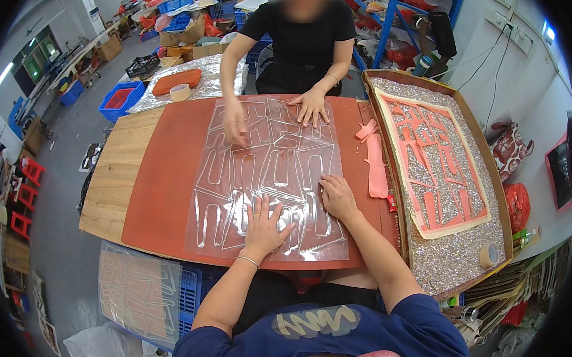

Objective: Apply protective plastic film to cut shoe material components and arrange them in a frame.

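A clear plastic sheet (259, 160) with cut-out shapes outlined in it lies over a red-brown mat (153, 179) on the table. My left hand (265, 230) presses flat on the sheet near its front edge, fingers spread. To the right, my right hand (339, 196) rests on the sheet near its right edge, fingers slightly bent and apart, with nothing held. Across the table a co-worker in black has one hand (312, 107) spread on the far part of the sheet. The co-worker's other hand (234, 124), somewhat blurred, is over its far left part.
Pink strips (376, 167) lie right of the sheet. Beside them, a speckled tray (426, 256) holds a cream-bordered pink cut-out panel (428, 203) and a tape roll (488, 256). Another patterned clear sheet (139, 286) lies over a blue crate (188, 293) at lower left.
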Demonstrator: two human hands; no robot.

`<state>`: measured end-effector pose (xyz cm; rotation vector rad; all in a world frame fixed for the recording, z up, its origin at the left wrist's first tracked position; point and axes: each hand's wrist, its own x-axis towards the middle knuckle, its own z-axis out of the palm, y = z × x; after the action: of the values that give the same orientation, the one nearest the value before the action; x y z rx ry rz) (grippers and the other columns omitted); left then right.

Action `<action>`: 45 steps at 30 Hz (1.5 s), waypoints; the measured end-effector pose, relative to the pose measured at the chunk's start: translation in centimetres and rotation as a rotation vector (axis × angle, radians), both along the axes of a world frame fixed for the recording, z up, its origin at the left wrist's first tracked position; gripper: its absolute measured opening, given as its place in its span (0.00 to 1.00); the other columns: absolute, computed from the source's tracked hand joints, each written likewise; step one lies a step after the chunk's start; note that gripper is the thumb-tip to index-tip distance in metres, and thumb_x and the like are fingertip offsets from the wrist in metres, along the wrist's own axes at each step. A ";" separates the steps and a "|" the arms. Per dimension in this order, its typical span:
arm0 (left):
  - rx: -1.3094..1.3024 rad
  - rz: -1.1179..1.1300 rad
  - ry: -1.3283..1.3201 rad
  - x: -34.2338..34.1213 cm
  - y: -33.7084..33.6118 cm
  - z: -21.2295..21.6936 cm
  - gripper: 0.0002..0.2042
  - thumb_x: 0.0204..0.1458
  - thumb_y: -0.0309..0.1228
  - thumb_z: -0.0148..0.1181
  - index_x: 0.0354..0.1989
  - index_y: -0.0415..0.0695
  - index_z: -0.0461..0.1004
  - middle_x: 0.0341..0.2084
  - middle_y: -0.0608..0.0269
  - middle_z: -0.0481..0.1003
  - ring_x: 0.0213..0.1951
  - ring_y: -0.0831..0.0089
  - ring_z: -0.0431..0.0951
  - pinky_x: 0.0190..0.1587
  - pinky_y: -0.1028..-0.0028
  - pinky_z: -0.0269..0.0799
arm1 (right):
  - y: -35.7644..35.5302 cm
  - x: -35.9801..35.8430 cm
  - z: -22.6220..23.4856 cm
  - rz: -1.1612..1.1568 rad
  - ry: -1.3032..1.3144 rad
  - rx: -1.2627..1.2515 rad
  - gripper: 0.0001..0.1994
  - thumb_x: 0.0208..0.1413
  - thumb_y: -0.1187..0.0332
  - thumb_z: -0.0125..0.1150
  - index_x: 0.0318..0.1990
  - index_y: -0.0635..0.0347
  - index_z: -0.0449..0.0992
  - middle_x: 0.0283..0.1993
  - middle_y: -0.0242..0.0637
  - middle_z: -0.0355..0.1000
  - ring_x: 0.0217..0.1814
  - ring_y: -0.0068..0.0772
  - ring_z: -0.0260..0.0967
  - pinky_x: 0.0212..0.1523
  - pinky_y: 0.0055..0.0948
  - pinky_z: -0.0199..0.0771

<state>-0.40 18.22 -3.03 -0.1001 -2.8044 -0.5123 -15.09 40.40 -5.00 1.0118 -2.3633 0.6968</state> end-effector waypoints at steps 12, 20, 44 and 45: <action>0.008 0.010 0.059 -0.2 -0.1 -0.7 0.30 0.51 0.53 0.58 0.57 0.45 0.71 0.63 0.40 0.59 0.67 0.44 0.54 0.67 0.46 0.42 | 0.2 0.1 -0.6 -0.005 0.004 -0.019 0.11 0.47 0.77 0.56 0.41 0.65 0.75 0.48 0.45 0.74 0.52 0.48 0.69 0.54 0.41 0.68; -0.022 0.026 0.002 -0.5 -0.2 -0.8 0.30 0.49 0.55 0.58 0.55 0.46 0.73 0.63 0.40 0.60 0.66 0.45 0.55 0.65 0.44 0.45 | 3.0 -3.6 9.4 0.145 -0.742 -0.064 0.19 0.53 0.69 0.64 0.53 0.65 0.72 0.55 0.41 0.71 0.61 0.31 0.66 0.60 0.29 0.66; 0.259 -0.038 0.186 -1.6 -2.0 -4.1 0.15 0.51 0.30 0.56 0.46 0.38 0.74 0.54 0.44 0.70 0.60 0.46 0.65 0.66 0.49 0.51 | 2.2 21.8 2.5 0.228 -0.241 0.482 0.36 0.53 0.50 0.59 0.64 0.64 0.60 0.68 0.55 0.54 0.71 0.57 0.49 0.69 0.57 0.44; 0.324 -0.027 0.198 -1.4 -1.8 -4.3 0.15 0.50 0.30 0.56 0.46 0.38 0.74 0.53 0.44 0.70 0.60 0.46 0.65 0.66 0.49 0.51 | 2.2 23.1 2.7 0.181 -0.250 0.444 0.36 0.53 0.51 0.60 0.65 0.64 0.59 0.68 0.54 0.54 0.71 0.56 0.49 0.69 0.57 0.44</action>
<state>-1.80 16.46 -7.36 -0.1129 -2.4952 -0.9026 7.99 42.64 -2.35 1.4075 -2.7415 0.3801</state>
